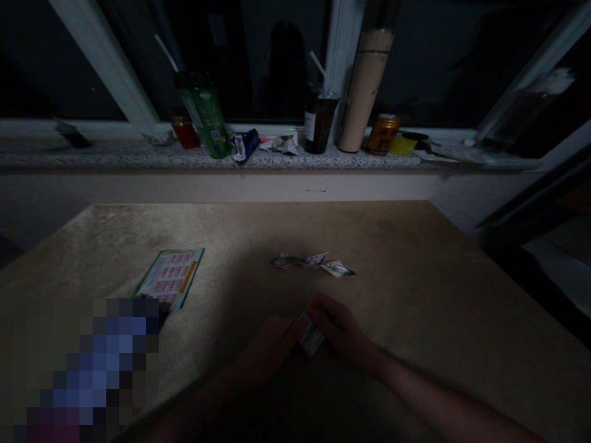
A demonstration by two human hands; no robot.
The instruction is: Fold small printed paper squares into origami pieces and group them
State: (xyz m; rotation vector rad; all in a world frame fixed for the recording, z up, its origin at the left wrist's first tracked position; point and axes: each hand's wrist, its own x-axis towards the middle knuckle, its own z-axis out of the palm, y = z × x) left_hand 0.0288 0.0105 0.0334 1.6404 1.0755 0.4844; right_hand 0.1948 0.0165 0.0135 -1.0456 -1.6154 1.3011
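Close together at the front of the table, both my hands are closed on a small piece of printed paper, which looks folded. My left hand grips its left side, and my right hand holds its upper right edge. It is dim here, so the folds and some fingertips are hard to make out. Just beyond my hands lie several folded, pointed paper pieces in a row, printed in white, orange and green.
A printed card with red number grids lies at the left of the brown table. A blurred-out patch covers the lower left. Along the granite sill stand a green bottle, a dark cup with a straw, a pink flask and a gold can.
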